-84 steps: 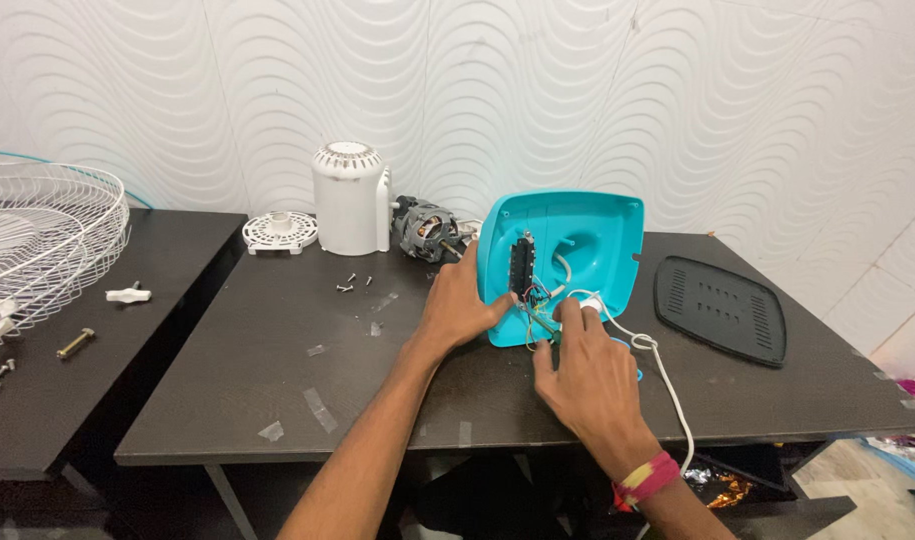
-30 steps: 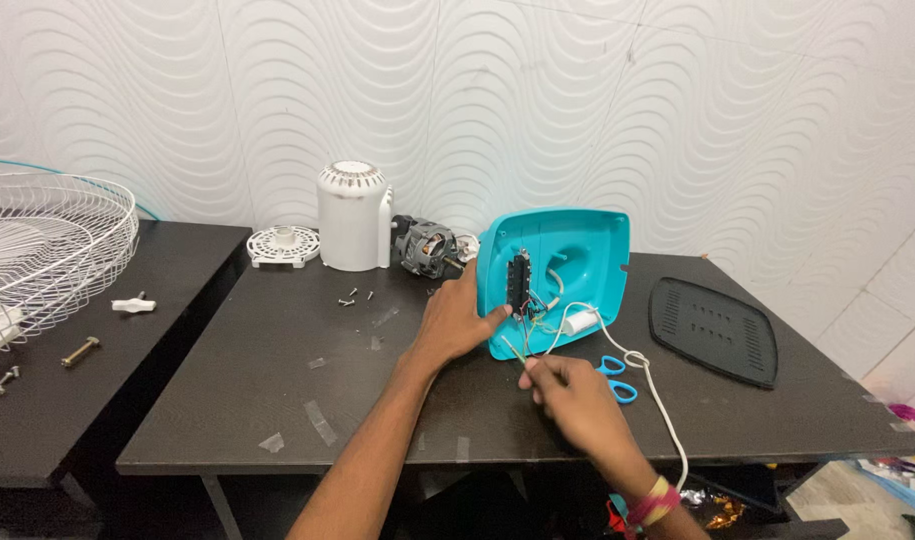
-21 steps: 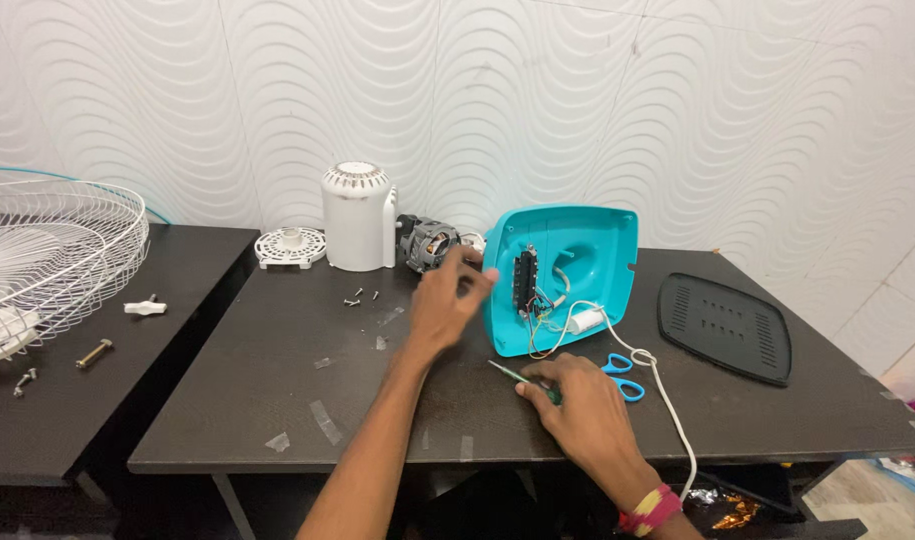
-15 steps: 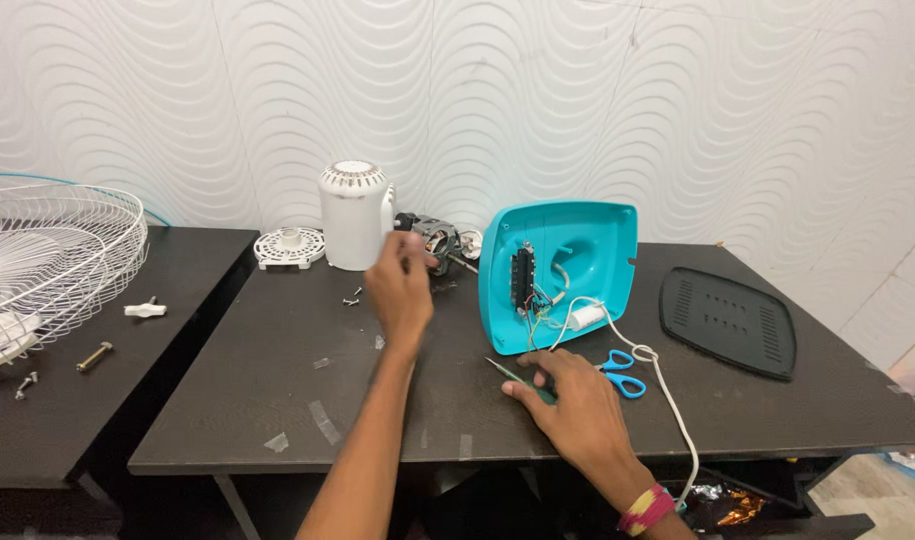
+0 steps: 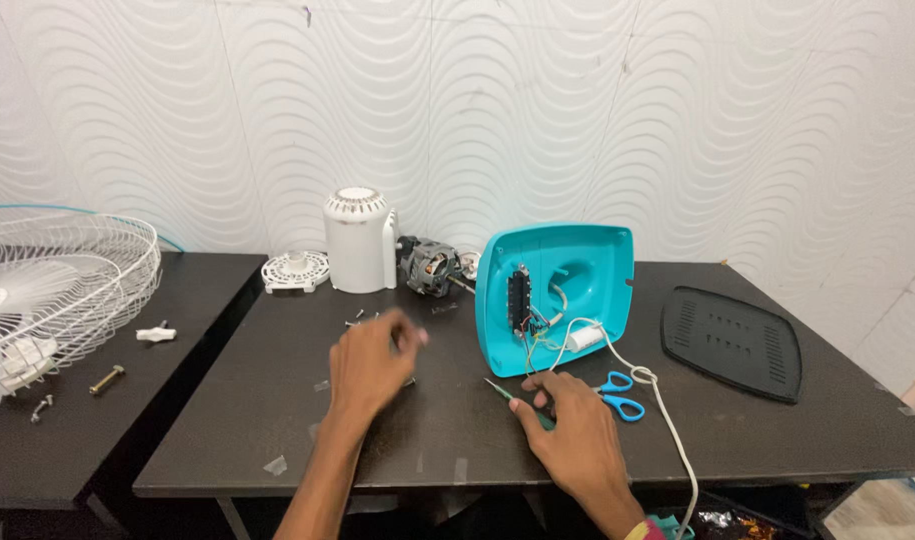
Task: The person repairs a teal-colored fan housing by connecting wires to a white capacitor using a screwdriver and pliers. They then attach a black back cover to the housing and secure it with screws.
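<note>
Dark wooden table (image 5: 277,420) against wavy white wall. Left hand (image 5: 367,362) blurred over small screws (image 5: 357,320), grip unclear. Right hand (image 5: 567,425) pinches thin green screwdriver (image 5: 502,391), just below upright teal plastic fan base (image 5: 557,295). Blue-handled scissors (image 5: 617,395) beside.

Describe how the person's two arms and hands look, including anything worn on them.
Both forearms are bare, with no sleeves in view. The left hand shows no ring, watch or glove. The right hand is likewise ungloved, but its wrist carries a layered wristband in pink, yellow and teal at the bottom edge of the picture. No tattoos or markings can be made out.
</note>
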